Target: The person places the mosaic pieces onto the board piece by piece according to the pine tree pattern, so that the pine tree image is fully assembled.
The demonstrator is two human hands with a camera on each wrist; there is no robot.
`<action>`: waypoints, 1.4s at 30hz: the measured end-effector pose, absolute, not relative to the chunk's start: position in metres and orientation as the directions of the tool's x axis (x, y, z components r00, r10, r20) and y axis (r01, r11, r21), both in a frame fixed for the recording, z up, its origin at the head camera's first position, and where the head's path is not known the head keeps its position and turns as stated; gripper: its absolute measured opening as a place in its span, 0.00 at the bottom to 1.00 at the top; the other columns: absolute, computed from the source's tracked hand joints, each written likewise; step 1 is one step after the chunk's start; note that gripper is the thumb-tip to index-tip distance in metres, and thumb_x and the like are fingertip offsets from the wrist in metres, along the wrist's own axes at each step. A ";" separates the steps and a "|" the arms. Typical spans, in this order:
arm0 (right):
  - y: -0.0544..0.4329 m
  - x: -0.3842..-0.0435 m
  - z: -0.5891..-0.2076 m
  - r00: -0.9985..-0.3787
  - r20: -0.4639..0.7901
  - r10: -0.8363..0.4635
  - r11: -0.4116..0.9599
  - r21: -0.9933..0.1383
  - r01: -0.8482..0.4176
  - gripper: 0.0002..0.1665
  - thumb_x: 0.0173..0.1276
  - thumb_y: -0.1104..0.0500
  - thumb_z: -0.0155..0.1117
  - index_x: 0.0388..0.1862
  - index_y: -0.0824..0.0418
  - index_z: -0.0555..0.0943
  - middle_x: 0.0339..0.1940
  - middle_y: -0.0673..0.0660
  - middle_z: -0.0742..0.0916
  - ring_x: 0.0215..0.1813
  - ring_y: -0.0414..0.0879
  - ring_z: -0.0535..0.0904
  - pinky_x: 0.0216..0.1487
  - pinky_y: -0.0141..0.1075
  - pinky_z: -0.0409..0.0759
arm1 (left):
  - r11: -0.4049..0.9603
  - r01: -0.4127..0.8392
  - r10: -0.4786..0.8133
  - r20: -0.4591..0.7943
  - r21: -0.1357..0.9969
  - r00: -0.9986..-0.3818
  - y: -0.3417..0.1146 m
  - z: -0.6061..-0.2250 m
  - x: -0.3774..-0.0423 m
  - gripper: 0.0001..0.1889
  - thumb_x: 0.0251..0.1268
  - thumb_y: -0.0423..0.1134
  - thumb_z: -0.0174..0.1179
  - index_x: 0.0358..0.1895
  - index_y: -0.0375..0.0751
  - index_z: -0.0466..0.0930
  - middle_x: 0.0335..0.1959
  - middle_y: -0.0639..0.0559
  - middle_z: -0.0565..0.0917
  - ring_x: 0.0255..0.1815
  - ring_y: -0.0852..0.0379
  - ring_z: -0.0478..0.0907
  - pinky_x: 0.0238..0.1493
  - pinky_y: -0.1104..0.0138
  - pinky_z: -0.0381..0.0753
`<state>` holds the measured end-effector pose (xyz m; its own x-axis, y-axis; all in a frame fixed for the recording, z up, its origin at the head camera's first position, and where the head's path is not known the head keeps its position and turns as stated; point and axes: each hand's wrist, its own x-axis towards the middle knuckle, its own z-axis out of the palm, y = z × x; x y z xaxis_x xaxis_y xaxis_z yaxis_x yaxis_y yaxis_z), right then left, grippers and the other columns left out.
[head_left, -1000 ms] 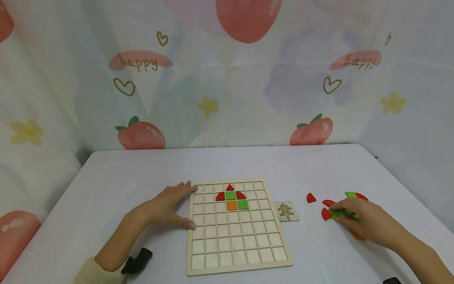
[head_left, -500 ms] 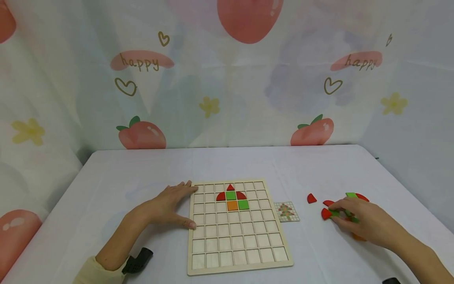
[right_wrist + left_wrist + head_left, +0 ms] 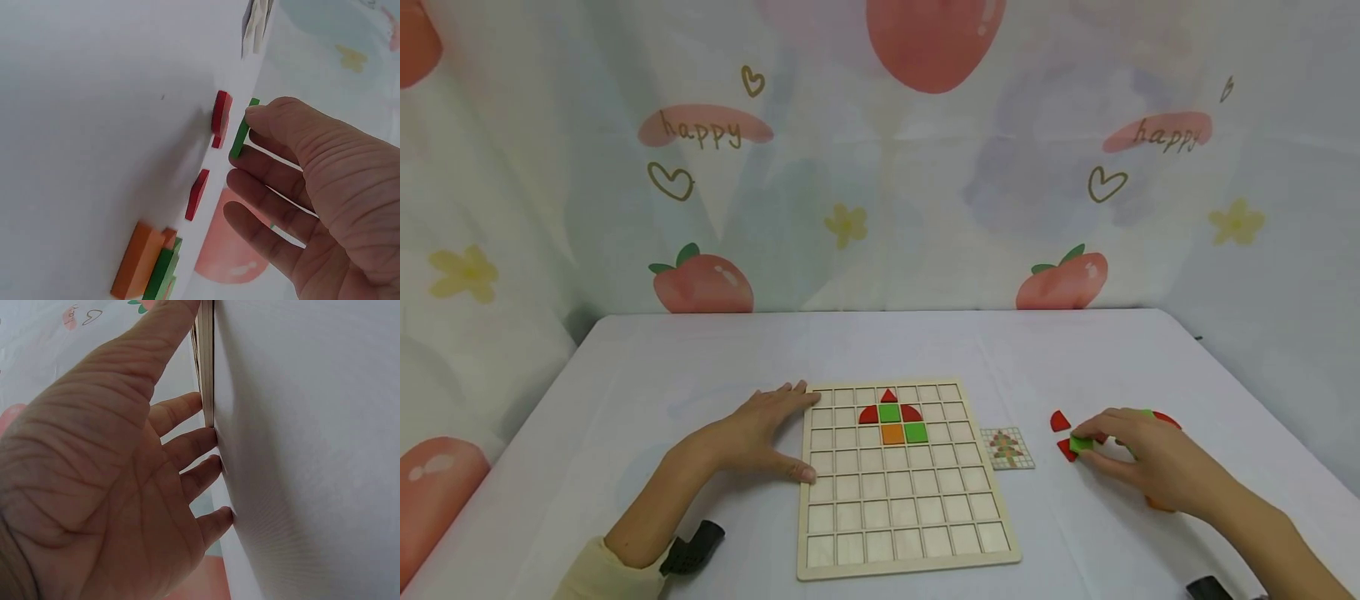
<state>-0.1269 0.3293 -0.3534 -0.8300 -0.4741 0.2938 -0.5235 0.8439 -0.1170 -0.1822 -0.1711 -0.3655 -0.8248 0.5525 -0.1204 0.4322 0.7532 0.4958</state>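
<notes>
1. My right hand [image 3: 1157,454] pinches a green piece [image 3: 1081,444] between thumb and fingertip; the other fingers lie loosely bent. The right wrist view shows this piece apart from the red ones.
2. Just beside it on the table lie a red wedge [image 3: 1060,421] and, nearer me, another red piece [image 3: 1066,451]. More loose pieces sit partly hidden under my hand, among them an orange block [image 3: 132,269].
3. My left hand [image 3: 752,433] is spread wide, thumb and fingers touching the left edge of the wooden board [image 3: 906,575].
4. The board lies flat before me, its grid holding a red triangle [image 3: 888,397] in the far row. Nearer me come a green square [image 3: 889,413] between two red quarter-rounds [image 3: 868,415], then an orange square [image 3: 892,434] with a second green square [image 3: 916,432] to its right.
5. A small tree-pattern card [image 3: 1007,448] lies just right of the board.
6. White cloth [image 3: 700,350] covers the table; a fruit-print curtain [image 3: 910,167] hangs behind.
</notes>
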 end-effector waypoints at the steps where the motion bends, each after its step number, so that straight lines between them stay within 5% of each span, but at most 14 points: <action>1: 0.327 -0.128 -0.353 -0.824 0.295 -0.484 0.836 -0.122 -0.534 0.21 0.52 0.62 0.83 0.44 0.45 0.87 0.38 0.32 0.83 0.40 0.35 0.79 0.41 0.30 0.82 | 0.754 0.434 0.553 -0.119 0.494 -0.825 -0.171 -0.365 -0.182 0.57 0.47 0.61 0.79 0.79 0.40 0.61 0.81 0.35 0.58 0.82 0.35 0.51 0.79 0.38 0.47; 36: 0.204 -0.156 -0.333 -0.749 0.132 -0.649 0.713 -0.237 -0.660 0.12 0.65 0.57 0.76 0.48 0.51 0.87 0.42 0.42 0.85 0.40 0.39 0.78 0.39 0.32 0.81 | 0.777 0.408 0.527 -0.141 0.479 -0.838 -0.167 -0.364 -0.182 0.57 0.47 0.62 0.79 0.79 0.41 0.62 0.81 0.37 0.58 0.83 0.38 0.51 0.80 0.39 0.47; 42: 0.182 -0.157 -0.333 -0.726 0.111 -0.679 0.689 -0.246 -0.682 0.13 0.67 0.56 0.75 0.49 0.51 0.87 0.44 0.42 0.85 0.45 0.40 0.79 0.45 0.36 0.84 | 0.764 0.425 0.543 -0.128 0.486 -0.830 -0.169 -0.365 -0.183 0.57 0.47 0.61 0.79 0.79 0.40 0.61 0.81 0.36 0.58 0.83 0.36 0.51 0.79 0.37 0.47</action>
<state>-0.1570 0.1821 -0.3333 -0.7257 -0.6790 0.1111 -0.6820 0.6886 -0.2462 -0.1826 -0.1691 -0.3649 -0.8300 0.5430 -0.1279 0.4249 0.7639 0.4857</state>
